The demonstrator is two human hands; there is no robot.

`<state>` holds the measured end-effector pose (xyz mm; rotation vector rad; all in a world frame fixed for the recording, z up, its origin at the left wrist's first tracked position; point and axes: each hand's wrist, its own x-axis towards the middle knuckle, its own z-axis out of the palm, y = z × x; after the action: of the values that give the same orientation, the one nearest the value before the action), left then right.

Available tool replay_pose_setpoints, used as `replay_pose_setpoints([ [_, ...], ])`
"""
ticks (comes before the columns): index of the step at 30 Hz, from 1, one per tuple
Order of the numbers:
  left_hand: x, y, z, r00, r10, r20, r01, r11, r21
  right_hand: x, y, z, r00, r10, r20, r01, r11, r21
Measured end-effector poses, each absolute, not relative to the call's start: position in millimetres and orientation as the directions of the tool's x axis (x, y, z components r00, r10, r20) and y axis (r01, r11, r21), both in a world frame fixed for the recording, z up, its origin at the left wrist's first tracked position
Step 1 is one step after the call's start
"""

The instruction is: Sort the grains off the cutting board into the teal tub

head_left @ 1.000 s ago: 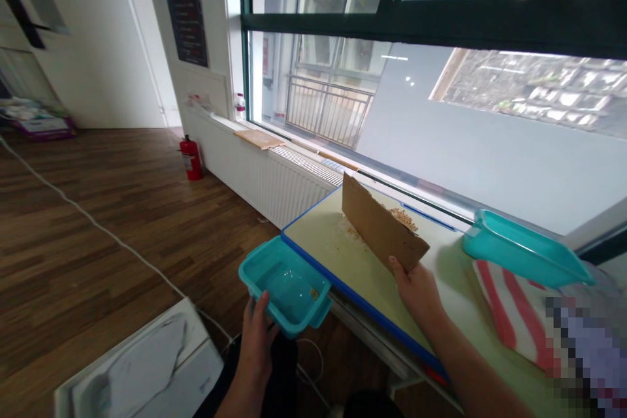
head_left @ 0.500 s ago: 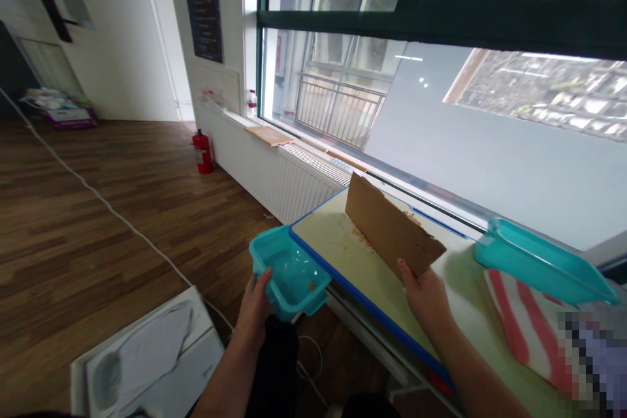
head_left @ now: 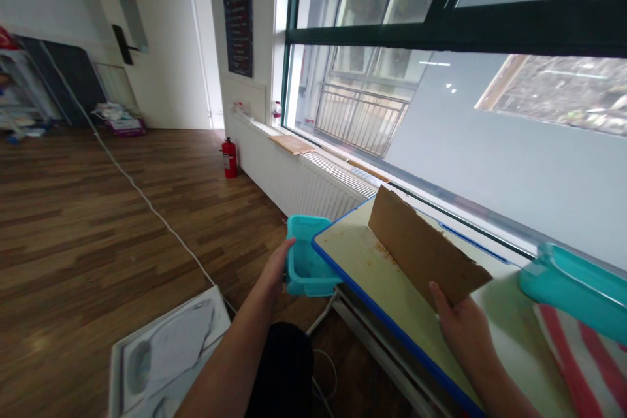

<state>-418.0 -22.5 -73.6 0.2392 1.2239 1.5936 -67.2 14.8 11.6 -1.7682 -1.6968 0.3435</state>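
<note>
My left hand [head_left: 278,267] grips the near rim of a small teal plastic container [head_left: 306,255], held against the left edge of the blue-rimmed table [head_left: 362,274], just below the tabletop. My right hand [head_left: 460,326] holds the near end of a brown cardboard strip [head_left: 421,251] that stands on edge across the tabletop. A few small tan grains [head_left: 381,249] lie on the table at the foot of the cardboard. What lies behind the cardboard is hidden.
A second teal tray [head_left: 573,290] sits at the right on a red-and-white striped cloth [head_left: 588,353]. A white radiator [head_left: 304,186] runs under the window. A red fire extinguisher [head_left: 228,158] stands on the wood floor. A white object [head_left: 166,356] and a cable [head_left: 142,192] lie lower left.
My view has turned left. The teal container has moved along the table's edge toward the far corner and tilted, its inside now mostly hidden. The cardboard stays upright on the table.
</note>
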Motion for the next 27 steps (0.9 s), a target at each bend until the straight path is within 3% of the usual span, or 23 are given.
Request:
replay_pose_setpoints([
  [11, -428.3, 2.3, -54.3, -0.28, 0.858, -0.43, -0.687, 0.134, 0.715, -57.6, 48.4, 40.3, 0.234, 0.923, 0.305, 0.792, 0.001, -0.611],
  [22, -431.3, 3.5, -55.6, -0.219, 0.849, -0.481, -0.711, 0.199, 0.674, -128.1, 139.2, 61.6, -0.028, 0.945, 0.327, 0.827, 0.206, -0.523],
  [27, -430.1, 7.3, -48.2, -0.2, 0.842, -0.5, -0.732, 0.211, 0.648, -126.3, 139.7, 57.3, -0.044, 0.964, 0.261, 0.819, 0.184, -0.543],
])
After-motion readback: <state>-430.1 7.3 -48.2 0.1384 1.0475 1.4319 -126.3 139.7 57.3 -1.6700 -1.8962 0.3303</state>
